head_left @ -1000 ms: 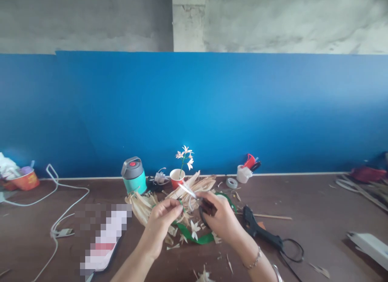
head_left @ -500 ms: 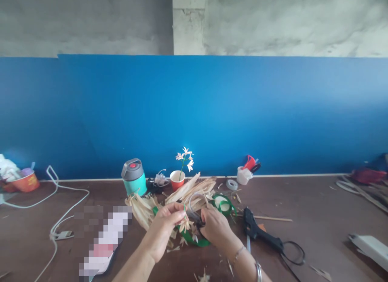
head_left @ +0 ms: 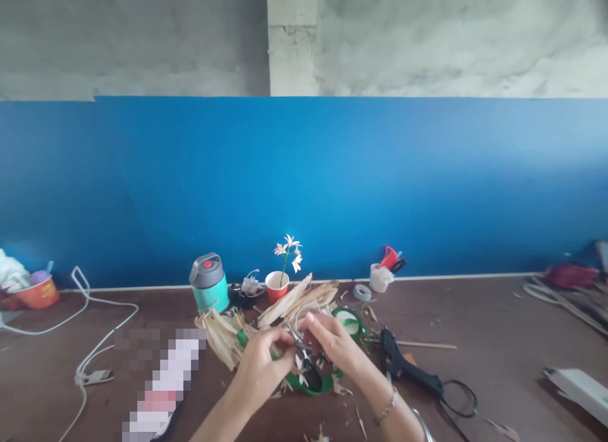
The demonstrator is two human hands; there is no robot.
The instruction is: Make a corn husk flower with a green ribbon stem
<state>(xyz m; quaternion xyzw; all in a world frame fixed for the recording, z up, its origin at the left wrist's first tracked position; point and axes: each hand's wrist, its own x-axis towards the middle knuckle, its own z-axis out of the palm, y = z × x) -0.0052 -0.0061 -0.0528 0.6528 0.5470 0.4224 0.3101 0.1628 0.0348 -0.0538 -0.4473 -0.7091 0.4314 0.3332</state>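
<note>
Both hands [head_left: 266,363] [head_left: 338,344] angle inward, fingers bent, beside scissors [head_left: 313,377].

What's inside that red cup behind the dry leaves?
A green stem goes down into the red cup, its pale flowers spread above it. Some white inner wall shows too. The cup's front hides the bottom, so anything there can't be seen.

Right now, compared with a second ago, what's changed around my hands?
Your right hand no longer grips the black-handled metal scissors by their loops, which now point toward you below its fingers. Whether they're lying down is unclear. Your left hand stays close by. The red-and-white paper cup, turquoise jar and black glue gun stayed put.
</note>
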